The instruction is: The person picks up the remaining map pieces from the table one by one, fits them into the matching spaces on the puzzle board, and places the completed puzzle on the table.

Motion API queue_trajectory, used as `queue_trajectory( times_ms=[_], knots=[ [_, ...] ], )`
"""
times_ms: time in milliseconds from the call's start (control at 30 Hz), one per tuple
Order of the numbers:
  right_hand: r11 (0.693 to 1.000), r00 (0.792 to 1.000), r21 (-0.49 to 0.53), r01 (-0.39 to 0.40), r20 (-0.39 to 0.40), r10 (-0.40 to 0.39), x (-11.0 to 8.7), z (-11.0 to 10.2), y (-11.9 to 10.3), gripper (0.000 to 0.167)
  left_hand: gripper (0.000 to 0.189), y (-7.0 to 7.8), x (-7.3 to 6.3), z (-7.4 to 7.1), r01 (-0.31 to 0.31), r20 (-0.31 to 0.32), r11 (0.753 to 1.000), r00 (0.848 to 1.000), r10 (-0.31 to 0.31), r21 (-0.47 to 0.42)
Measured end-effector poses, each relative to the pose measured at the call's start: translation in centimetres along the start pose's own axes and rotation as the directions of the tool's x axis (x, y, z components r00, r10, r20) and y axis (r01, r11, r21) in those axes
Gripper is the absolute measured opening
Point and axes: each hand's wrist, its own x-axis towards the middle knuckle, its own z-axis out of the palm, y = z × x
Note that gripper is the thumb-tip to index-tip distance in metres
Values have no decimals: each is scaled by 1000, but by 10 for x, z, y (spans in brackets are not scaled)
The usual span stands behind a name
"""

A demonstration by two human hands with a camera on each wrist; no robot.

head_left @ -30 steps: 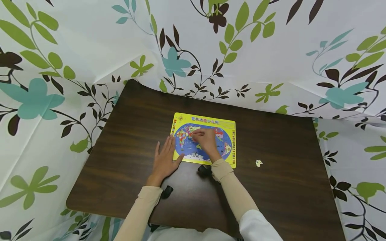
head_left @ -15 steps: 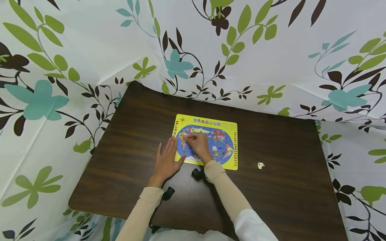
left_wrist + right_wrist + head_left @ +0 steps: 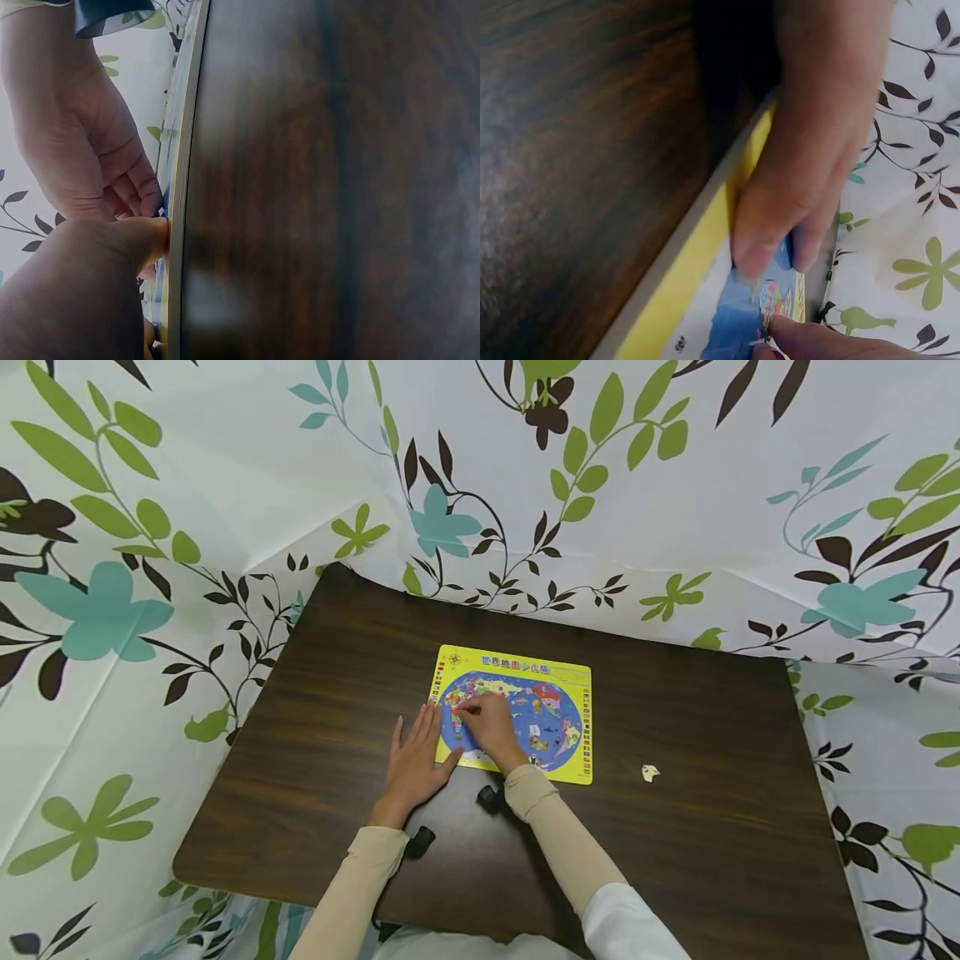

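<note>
A yellow-bordered world map puzzle point(image 3: 517, 772) lies on the dark wooden table. My left hand point(image 3: 412, 764) rests at its left edge with fingers extended, thumb near the lower left corner. In the right wrist view the left hand point(image 3: 802, 165) presses on the board's border. My right hand point(image 3: 491, 727) is over the left part of the map, thumb and index finger pinching a small puzzle piece, mostly hidden by the fingers. The right fingertips point(image 3: 787, 334) touch the map surface in the right wrist view. In the left wrist view the right hand point(image 3: 82, 150) bends down onto the board.
A loose pale puzzle piece point(image 3: 649, 772) lies on the table point(image 3: 712, 827) to the right of the board. A white sheet point(image 3: 247, 460) printed with leaves and flowers hangs behind and beside the table. Black wrist cameras point(image 3: 418, 842) sit under both wrists.
My right hand has moved left and slightly down across the map, over to its left side. The left hand stays at the board's edge. The whole view has shifted slightly.
</note>
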Motion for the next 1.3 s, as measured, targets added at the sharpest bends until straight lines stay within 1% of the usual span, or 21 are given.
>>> queue_trajectory(
  times_ms=[100, 200, 267, 367, 500, 567, 700, 767, 900, 1000, 1067, 1200, 1300],
  knots=[
    [1000, 1000, -26, 3, 4, -3, -3, -1, 4, 11, 85, 2, 1, 4, -11, -3, 1000, 1000, 11, 8],
    [1000, 1000, -16, 14, 3, -14, -7, -4, 7, 12, 85, 4, 0, 6, -24, -9, 1000, 1000, 24, 1],
    [1000, 1000, -17, 26, -13, -26, -9, -7, 10, 13, 84, 5, 0, 7, -33, -10, 999, 999, 33, -2],
    [999, 999, -25, 20, -40, -21, -13, -16, 15, 17, 84, 6, -1, 6, -49, -34, 999, 998, 49, -14],
    [1000, 996, -1, -15, -84, 15, -17, -37, 21, 20, 85, 6, 0, 4, -54, -70, 998, 996, 53, -14],
    [999, 993, 25, -27, -115, 30, -17, -49, 24, 21, 86, 5, 1, 2, -43, -63, 999, 997, 42, -13],
    [999, 982, 27, -44, -185, 48, -20, -75, 33, 21, 86, 5, 3, 1, -22, -26, 1000, 999, 22, -14],
    [998, 974, 14, -60, -217, 62, -24, -88, 39, 21, 87, 5, 3, 1, -19, -14, 1000, 1000, 19, -18],
    [992, 952, 17, -128, -279, 127, -38, -112, 55, 22, 88, 4, 2, 0, -5, -1, 1000, 1000, 5, -19],
    [982, 927, 7, -190, -327, 182, -50, -130, 72, 22, 88, 2, 2, 0, 10, 6, 1000, 1000, -10, -16],
    [975, 911, -6, -220, -358, 203, -60, -142, 87, 22, 88, 2, 2, 0, 16, 17, 1000, 1000, -16, -15],
    [959, 877, -28, -281, -413, 245, -88, -167, 119, 21, 89, 2, 4, 1, 14, 26, 1000, 1000, -14, -17],
    [936, 854, -49, -348, -428, 295, -113, -181, 138, 24, 89, 2, 5, 2, 2, 19, 1000, 1000, -1, -16]
  ],
)
